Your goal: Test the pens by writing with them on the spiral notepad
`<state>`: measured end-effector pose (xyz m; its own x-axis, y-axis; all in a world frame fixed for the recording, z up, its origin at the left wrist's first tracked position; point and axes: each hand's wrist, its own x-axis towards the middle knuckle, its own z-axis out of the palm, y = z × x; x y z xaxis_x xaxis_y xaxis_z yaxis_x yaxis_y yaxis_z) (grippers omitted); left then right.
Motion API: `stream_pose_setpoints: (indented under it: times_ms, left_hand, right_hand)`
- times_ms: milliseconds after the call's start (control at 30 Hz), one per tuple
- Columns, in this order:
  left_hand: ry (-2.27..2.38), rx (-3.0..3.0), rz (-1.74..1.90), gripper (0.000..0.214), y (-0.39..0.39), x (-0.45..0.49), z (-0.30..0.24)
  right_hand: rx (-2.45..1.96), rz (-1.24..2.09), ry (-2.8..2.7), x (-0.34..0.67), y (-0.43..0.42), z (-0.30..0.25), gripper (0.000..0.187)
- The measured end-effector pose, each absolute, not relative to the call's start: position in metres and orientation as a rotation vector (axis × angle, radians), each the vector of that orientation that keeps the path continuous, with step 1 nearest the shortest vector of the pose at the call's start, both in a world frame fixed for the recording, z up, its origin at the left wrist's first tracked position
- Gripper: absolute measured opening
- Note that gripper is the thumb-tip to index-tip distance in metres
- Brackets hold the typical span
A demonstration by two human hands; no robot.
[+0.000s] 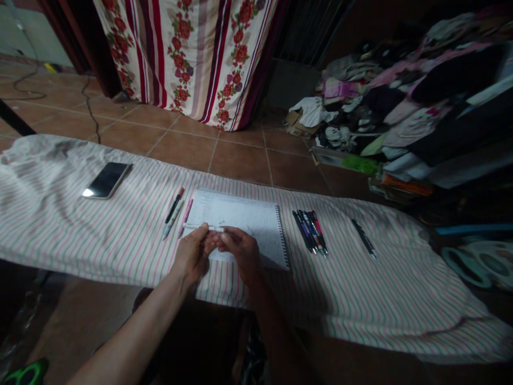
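Both my hands meet over the near edge of a spiral notebook lying on a striped cloth. My left hand and my right hand are both closed on a thin white pen, held level between them. Three pens lie just left of the notebook: one dark with a red end, one pale green, one pink. A bundle of several dark pens lies right of the notebook, and a single black pen lies further right.
A phone lies screen-up at the left of the cloth. Beyond is a tiled floor, a flowered curtain and a heap of clothes and boxes at the right. A cable runs across the floor at left.
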<state>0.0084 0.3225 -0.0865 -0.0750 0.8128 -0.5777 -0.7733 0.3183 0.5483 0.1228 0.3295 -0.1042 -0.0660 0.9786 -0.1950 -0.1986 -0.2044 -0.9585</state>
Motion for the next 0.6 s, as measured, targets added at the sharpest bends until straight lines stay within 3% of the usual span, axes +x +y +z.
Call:
stream_pose_setpoints:
  times_ms: [267,433,600]
  left_hand:
    - [0.942,0.007,1.184,0.022,0.315,0.008,-0.082]
    - [1.140,0.560,1.153,0.039,0.299,0.007,-0.077]
    - [1.485,1.162,1.302,0.029,0.289,-0.006,-0.074]
  right_hand:
    - [-1.160,1.151,-1.231,0.117,0.326,-0.103,0.019]
    - [-1.157,1.098,-1.154,0.120,0.326,-0.090,0.016]
    - [-1.153,1.055,-1.088,0.126,0.329,-0.088,0.018]
